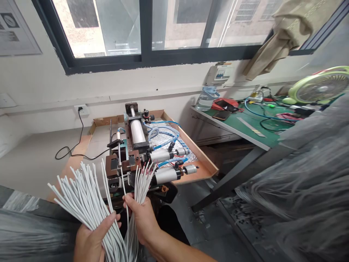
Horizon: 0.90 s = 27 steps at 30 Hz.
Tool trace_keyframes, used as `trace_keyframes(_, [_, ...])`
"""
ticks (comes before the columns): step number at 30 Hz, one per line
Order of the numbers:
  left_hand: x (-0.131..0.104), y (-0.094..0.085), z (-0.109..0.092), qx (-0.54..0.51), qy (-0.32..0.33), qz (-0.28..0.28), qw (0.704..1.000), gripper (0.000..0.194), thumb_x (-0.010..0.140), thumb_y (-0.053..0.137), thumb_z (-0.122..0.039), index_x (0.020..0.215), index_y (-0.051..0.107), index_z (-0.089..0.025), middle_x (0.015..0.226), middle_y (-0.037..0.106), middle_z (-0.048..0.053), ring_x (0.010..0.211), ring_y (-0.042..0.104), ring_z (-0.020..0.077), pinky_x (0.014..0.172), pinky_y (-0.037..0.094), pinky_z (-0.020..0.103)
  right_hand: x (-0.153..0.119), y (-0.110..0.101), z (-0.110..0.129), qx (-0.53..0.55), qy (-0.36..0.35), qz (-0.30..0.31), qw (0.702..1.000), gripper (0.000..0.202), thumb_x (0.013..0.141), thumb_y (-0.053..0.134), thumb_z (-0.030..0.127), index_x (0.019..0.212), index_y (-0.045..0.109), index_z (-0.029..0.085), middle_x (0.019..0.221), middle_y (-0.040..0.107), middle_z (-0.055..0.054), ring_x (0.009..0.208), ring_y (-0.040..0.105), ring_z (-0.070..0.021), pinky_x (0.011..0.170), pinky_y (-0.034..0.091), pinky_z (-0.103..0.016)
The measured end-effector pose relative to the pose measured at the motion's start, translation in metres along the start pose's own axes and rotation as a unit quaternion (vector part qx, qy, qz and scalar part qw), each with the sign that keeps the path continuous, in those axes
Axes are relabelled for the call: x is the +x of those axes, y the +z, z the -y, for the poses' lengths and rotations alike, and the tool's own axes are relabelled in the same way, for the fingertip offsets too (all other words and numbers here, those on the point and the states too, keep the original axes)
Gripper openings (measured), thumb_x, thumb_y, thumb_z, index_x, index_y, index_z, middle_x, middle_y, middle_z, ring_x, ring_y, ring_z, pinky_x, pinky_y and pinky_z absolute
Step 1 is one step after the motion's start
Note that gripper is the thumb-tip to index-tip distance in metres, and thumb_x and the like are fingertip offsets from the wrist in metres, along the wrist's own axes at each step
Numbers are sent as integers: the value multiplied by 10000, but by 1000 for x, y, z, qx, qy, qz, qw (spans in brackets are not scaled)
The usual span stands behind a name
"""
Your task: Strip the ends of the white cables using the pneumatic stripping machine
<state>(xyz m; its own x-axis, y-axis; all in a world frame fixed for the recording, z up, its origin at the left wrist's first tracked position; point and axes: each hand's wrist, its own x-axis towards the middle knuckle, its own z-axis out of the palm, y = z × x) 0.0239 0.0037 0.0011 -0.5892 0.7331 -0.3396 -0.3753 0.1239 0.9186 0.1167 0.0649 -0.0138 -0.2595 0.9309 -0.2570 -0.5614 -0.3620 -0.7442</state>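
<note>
A thick, fanned-out bundle of white cables point(84, 198) is wrapped in my left hand point(95, 234), thumb across the front. My right hand point(143, 218) is closed around a smaller bundle of white cables point(143, 182), some with reddish tips. Between its thumb and index finger one single cable point(124, 185) stands upright, its top end at the front of a pneumatic machine point(137, 133). That machine has silver cylinders point(165, 175), brown blocks and blue hoses point(174, 136). Both hands are just in front of it, side by side.
A wooden-edged tray point(201, 158) surrounds the machine. At the right, a green-topped table point(245, 125) holds a water jug point(207, 98), a phone, cords and a green fan point(321, 87). More cables in plastic point(313, 189) fill the right side. A black cord point(81, 127) runs to a wall socket.
</note>
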Motion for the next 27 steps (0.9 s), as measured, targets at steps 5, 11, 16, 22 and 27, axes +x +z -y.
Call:
trace_keyframes(5, [2,-1,0,-3,7,-1,1000,288,503,711,-168,765,610,-107,656,663,68,602,605,210,596,489,331,3,6,3,55,55,-16,997,142,540,647,226,563,583,101,469,505,14,446,417,-75,468,302,-202])
trace_keyframes(11, [-1,3,1,11,8,-17,1000,268,458,731,-172,686,604,-112,569,639,40,518,580,192,518,478,311,0,8,10,63,151,62,985,238,498,688,283,585,541,117,413,444,45,362,359,-57,372,282,-190])
trace_keyframes(16, [-9,10,-1,6,6,21,1000,364,471,727,-174,813,617,-113,680,659,47,590,589,190,598,479,312,-9,0,5,43,91,80,992,271,511,692,311,633,513,148,415,437,53,365,399,-89,359,321,-213])
trace_keyframes(22, [-5,1,6,4,-42,-7,999,335,500,717,-181,798,608,-76,716,668,108,660,608,250,671,475,401,-18,-13,2,-39,30,28,998,174,591,636,266,588,539,121,460,502,19,440,402,-79,468,327,-210])
trace_keyframes(27, [-2,-2,7,-4,-39,-22,999,336,483,726,-155,788,597,-93,679,667,88,645,612,244,658,484,397,-20,-11,9,-43,58,18,997,140,580,610,229,560,525,120,445,499,19,424,386,-72,462,303,-203])
